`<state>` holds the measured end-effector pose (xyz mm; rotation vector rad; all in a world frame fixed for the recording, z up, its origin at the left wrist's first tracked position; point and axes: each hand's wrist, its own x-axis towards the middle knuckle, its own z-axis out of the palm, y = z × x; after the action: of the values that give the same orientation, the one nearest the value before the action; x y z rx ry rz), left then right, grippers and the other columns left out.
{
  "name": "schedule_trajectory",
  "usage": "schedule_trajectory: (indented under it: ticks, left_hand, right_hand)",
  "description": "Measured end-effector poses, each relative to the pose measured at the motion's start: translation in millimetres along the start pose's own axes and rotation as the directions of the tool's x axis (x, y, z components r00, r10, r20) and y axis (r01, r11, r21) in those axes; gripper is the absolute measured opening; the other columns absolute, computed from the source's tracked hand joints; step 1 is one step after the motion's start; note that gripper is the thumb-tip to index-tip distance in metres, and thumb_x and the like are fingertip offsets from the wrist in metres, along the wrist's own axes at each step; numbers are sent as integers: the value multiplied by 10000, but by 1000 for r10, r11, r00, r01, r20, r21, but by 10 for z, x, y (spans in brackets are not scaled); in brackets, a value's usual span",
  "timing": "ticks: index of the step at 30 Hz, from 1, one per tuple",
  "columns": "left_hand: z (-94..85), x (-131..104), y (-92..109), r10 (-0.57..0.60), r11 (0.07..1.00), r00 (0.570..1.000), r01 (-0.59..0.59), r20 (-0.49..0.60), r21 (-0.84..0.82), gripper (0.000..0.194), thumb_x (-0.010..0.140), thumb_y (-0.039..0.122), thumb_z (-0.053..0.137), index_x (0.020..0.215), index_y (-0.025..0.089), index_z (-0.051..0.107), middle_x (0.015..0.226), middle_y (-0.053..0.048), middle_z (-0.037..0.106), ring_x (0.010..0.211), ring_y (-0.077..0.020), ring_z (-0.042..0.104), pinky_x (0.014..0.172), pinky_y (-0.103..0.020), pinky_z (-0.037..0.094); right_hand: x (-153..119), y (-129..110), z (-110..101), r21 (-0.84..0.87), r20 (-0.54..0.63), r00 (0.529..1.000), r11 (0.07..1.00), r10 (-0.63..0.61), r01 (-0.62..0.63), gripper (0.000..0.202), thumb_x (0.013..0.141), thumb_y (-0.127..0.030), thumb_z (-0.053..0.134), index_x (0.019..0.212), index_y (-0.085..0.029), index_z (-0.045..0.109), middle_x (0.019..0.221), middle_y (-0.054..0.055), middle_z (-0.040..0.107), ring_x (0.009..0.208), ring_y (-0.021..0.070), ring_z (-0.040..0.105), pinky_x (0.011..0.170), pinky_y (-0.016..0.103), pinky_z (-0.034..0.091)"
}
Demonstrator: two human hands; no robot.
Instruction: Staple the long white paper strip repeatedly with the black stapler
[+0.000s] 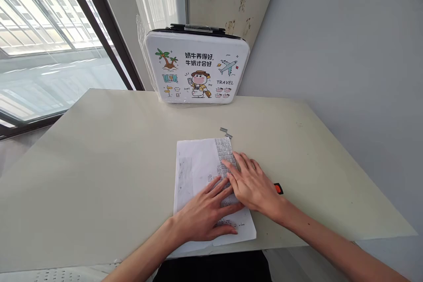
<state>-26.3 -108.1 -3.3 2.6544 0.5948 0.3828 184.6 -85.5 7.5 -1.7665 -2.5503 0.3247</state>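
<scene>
A sheet of printed paper [201,154] lies on the table near its front edge, with dense small print along its right side and a grey patch at the left. My left hand [206,213] lies flat across the lower part of the sheet, its fingers spread. My right hand [251,180] rests on the sheet's right edge with fingers apart, the index finger stretched over the dense print. Around the thumb and fingertips the two hands meet. Beside my right wrist shows the end of a black and orange object [278,188], mostly hidden, so its kind is unclear.
Two small grey metal strips, perhaps staples [224,130], lie just beyond the sheet. A white printed case [178,83] in clear plastic stands at the back of the pale table [99,163]. A grey wall [346,53] is on the right, a window [39,31] on the left.
</scene>
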Motion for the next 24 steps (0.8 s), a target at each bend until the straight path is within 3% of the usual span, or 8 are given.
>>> schedule_trajectory:
  ticks: [3,8,12,15,19,24]
  left_hand:
    - [2,-11,6,2,1000,1000,-2,12,9,617,1046,595,518,1584,300,460,1710,-97,301,1597,-353,191,1297,-556,212]
    - [0,-72,4,-7,1000,1000,7,12,10,606,1050,567,531,1588,300,450,1741,-64,197,1598,-356,167,1299,-557,214]
    - [-59,-169,10,-16,1000,1000,16,11,21,627,1052,554,538,1611,298,413,1738,-57,205,1591,-356,198,1298,-549,233]
    - [-154,-329,-20,-85,993,996,86,-13,78,647,1057,529,540,1637,309,355,1738,-50,205,1593,-351,196,1289,-557,258]
    - [-325,-708,-174,-244,949,963,261,-114,175,669,1070,471,537,1664,315,272,1740,-44,195,1594,-368,183,1275,-593,264]
    - [-445,-1169,-360,-328,897,938,345,-108,276,736,1030,502,593,1667,311,276,1744,-57,187,1586,-397,209,1251,-604,303]
  right_hand:
    - [-8,44,-78,78,2,1000,997,-28,28,501,1086,-381,325,1567,-301,443,1667,88,393,1547,338,334,1236,570,328]
    - [-122,197,-329,392,30,999,920,-31,17,469,1113,-444,255,1505,-316,479,1609,37,475,1467,216,473,1198,418,432]
    - [-308,380,-394,384,23,966,894,-258,229,408,1079,-548,425,1371,-327,605,1518,39,580,1395,251,540,1152,428,466]
    - [-458,554,-297,367,-19,944,876,-328,312,357,1041,-523,553,1316,-306,620,1378,63,677,1255,275,633,1044,442,534]
    - [-642,781,-128,398,-133,961,874,-244,277,207,1070,-371,532,1238,-287,618,1195,66,728,1096,268,683,918,426,570]
    - [-867,1031,-42,523,-124,992,851,27,42,217,1043,-452,566,1189,-319,657,1058,30,728,917,230,687,684,307,570]
